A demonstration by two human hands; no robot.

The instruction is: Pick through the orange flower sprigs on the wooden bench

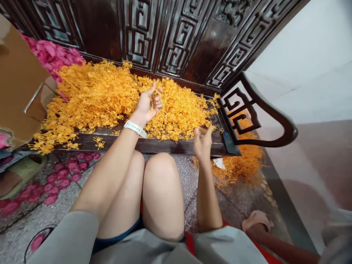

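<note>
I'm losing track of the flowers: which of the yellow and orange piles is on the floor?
The orange pile at the right, partly behind the curved armrest; the yellow flowers lie on the bench.

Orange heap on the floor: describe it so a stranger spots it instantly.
Find the dark carved bench, then the curved armrest at its right end. The orange heap lies on the floor beside that end, partly seen through the armrest. Unlike the yellow flowers on the bench, it is deeper orange.
</note>
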